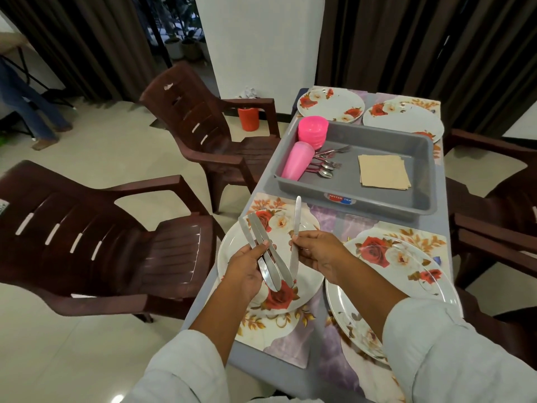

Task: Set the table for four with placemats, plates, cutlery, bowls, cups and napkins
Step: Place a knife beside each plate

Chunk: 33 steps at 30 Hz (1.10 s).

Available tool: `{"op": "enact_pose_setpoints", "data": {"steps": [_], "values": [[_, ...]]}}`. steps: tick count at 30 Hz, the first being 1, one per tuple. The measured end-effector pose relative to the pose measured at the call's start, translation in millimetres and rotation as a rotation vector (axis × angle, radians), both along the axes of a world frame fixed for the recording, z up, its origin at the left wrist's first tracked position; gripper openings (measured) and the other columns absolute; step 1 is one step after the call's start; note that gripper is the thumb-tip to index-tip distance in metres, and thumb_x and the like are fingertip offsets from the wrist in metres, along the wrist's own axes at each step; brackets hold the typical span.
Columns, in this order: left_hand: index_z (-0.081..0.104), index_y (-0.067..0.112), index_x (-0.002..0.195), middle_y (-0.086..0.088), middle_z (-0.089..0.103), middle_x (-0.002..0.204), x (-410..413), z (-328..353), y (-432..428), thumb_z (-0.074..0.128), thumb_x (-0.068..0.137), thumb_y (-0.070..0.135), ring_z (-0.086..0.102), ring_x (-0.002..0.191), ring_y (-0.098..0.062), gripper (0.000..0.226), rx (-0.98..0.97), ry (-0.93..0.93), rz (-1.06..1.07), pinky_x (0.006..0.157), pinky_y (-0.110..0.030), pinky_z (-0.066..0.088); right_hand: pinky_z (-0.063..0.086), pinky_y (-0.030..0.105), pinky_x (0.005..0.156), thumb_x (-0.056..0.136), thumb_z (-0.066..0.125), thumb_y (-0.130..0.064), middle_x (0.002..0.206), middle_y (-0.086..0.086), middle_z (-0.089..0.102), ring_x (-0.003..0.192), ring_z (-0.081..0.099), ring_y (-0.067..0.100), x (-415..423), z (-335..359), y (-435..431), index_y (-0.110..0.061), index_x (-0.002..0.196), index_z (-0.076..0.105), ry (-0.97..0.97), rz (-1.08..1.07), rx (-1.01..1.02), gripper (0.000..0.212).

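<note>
1. Dark brown curtains point(87, 39) and a white pillar back the room, with brown plastic slatted chairs point(186, 117) pulled up along the grey table point(255, 362).
2. Nothing blocks the hands. The left hand point(247, 266) has its fingers curled round three steel knives point(257, 228), fanned out slightly. The right hand point(319, 254) pinches a single knife point(297, 213) about mid-length, standing it nearly upright.
3. Right under both sets of fingers sits a round rose-print plate point(309, 274) on a floral placemat point(276, 330). A matching plate point(412, 257) lies just beyond the right hand's knuckles.
4. Further out past the fingertips is a grey plastic tray point(348, 196). In it are a stack of pink bowls point(313, 129), pink cups point(297, 161) nested and lying on their side, a heap of forks and spoons point(327, 164), and flat tan napkins point(383, 171).
5. Two more rose plates point(331, 104) sit past the tray at the far end.
6. Way off to the left-hand side, an orange bin point(248, 119) stands on the glossy tile floor.
</note>
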<state>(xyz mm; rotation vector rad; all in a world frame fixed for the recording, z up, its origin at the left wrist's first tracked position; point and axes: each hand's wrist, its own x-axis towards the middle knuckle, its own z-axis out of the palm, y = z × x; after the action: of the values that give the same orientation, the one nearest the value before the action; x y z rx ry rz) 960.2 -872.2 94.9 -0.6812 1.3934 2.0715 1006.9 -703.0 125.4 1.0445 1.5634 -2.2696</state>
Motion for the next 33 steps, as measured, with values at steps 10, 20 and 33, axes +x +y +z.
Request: {"op": "enact_pose_setpoints", "data": {"steps": [10, 20, 33], "values": [[0.070, 0.002, 0.110, -0.015, 0.075, 0.100, -24, -9, -18, 0.071, 0.089, 0.004, 0.072, 0.090, -0.026, 0.021, 0.025, -0.009, -0.076, 0.080, -0.040, 0.057, 0.061, 0.036, 0.089, 0.094, 0.071, -0.011, 0.099, 0.011, 0.077, 0.096, 0.074, 0.024, -15, -8, -17, -0.007, 0.100, 0.074, -0.020, -0.034, 0.111, 0.008], [0.072, 0.000, 0.111, -0.016, 0.076, 0.102, -9, -9, -18, 0.072, 0.090, 0.007, 0.072, 0.094, -0.030, 0.023, -0.033, -0.012, -0.148, 0.097, -0.049, 0.055, 0.062, 0.032, 0.081, 0.099, 0.065, -0.016, 0.101, 0.013, 0.077, 0.093, 0.074, 0.022, 9, -5, -21, -0.005, 0.108, 0.071, 0.006, -0.048, 0.098, 0.016], [0.071, 0.001, 0.110, -0.015, 0.076, 0.089, 55, 13, -18, 0.068, 0.093, 0.005, 0.073, 0.078, -0.027, 0.018, -0.080, -0.010, -0.246, 0.084, -0.048, 0.060, 0.061, 0.038, 0.086, 0.103, 0.056, -0.012, 0.102, 0.012, 0.073, 0.087, 0.069, 0.022, 77, -19, -35, -0.013, 0.110, 0.073, 0.049, 0.012, 0.057, 0.018]]}}
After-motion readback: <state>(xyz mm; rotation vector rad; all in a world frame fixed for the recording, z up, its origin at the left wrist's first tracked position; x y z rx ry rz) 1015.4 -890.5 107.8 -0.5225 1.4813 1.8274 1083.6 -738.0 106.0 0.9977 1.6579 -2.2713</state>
